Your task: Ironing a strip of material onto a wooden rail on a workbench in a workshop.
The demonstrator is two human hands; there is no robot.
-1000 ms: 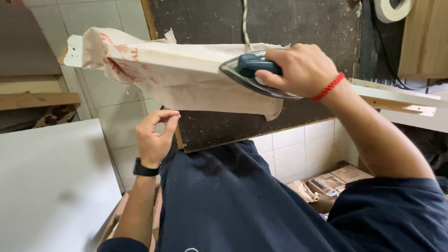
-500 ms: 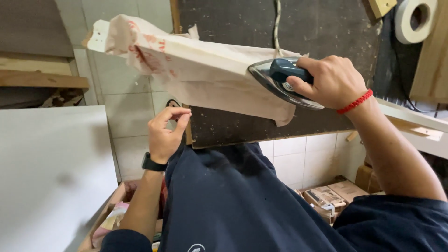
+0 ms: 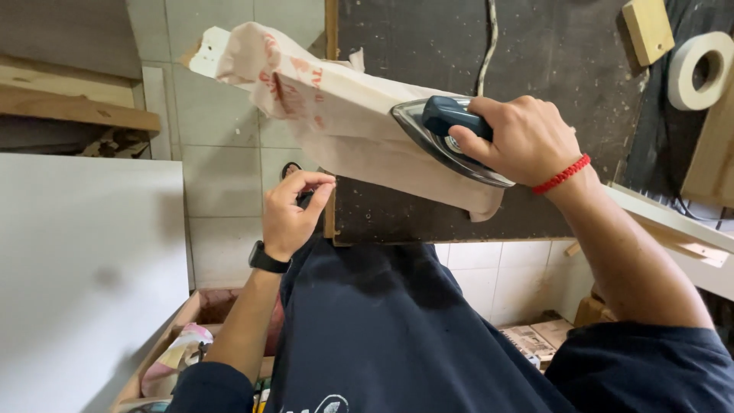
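My right hand (image 3: 527, 141) grips the dark blue handle of a clothes iron (image 3: 443, 138), pressing its metal sole onto a long pale board (image 3: 344, 115) draped with a cream cloth with reddish print (image 3: 267, 69). A red cord bracelet sits on that wrist. My left hand (image 3: 294, 214), with a black watch on the wrist, is below the board with thumb and fingertips pinched together, just under the cloth's hanging edge; I cannot tell if anything is between them. My dark navy shirt (image 3: 382, 329) fills the lower centre.
A large white panel (image 3: 84, 268) lies at left. A dark speckled board (image 3: 550, 69) stands behind the iron, its cord (image 3: 485, 46) running up. A tape roll (image 3: 699, 69) and a wood block (image 3: 648, 29) sit at upper right. Boxes of clutter (image 3: 183, 352) lie on the tiled floor.
The view has tilted, so the board and iron sit more slanted in frame. My right hand stays on the iron; my left hand remains pinched below the board.
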